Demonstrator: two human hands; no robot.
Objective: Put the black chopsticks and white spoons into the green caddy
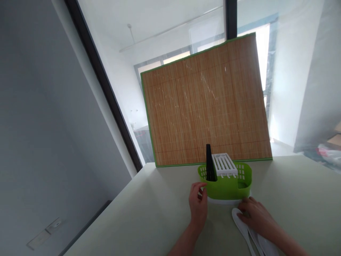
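Note:
A bright green cutlery basket [226,191] on a white base stands upright on the table. Several black chopsticks [210,163] lean upright in its left compartment, and a white slotted rack [224,164] with small hooks sits on top at the middle. My left hand [198,202] is at the basket's left front, fingers curved with a gap to the thumb, nothing in it; whether it touches the basket is unclear. My right hand [257,215], slightly blurred, is over several white spoons [241,225] lying at the basket's right front. Its fingertips are partly hidden, so its grip does not show.
Behind the basket, a bamboo mat [207,106] with green edging leans against the glass. The pale table [149,213] ends at a grey wall on the left. Plastic-wrapped items [329,153] are beyond the table's right side.

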